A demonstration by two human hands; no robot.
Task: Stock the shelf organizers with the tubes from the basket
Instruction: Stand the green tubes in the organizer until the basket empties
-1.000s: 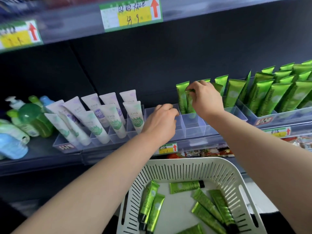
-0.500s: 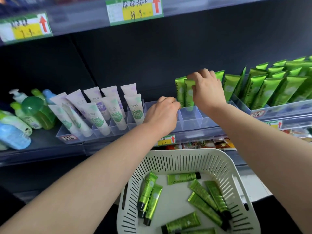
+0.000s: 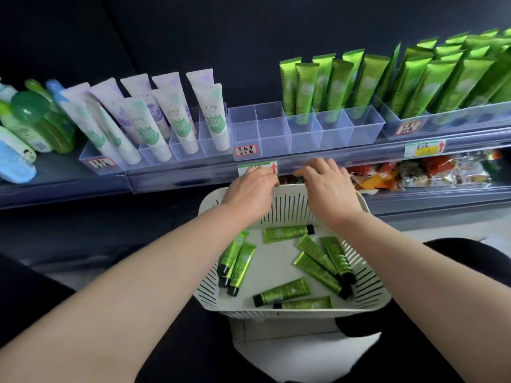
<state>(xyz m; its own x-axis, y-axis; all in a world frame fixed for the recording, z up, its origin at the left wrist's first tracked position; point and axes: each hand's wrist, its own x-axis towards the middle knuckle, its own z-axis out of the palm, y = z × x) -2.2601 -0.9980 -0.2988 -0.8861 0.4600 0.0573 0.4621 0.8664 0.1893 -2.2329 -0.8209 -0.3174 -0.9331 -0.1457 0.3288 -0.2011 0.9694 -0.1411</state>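
A white slotted basket sits below the shelf with several green tubes lying loose in it. On the shelf, a clear divided organizer has green tubes standing in its back compartments. Its front row and two left cells hold nothing. My left hand hovers over the basket's far rim, fingers curled under; whether it grips anything is hidden. My right hand is beside it over the same rim, fingers loosely bent, with nothing seen in it.
White and lilac tubes fill an organizer to the left, with bottles beyond it. Another organizer packed with green tubes stands at the right. Snack packets lie on the lower shelf behind the basket.
Both hands have come down from the organizer to the basket's far rim. The right hand has let go of the green tube, which now stands in the organizer. The view has tilted downward.
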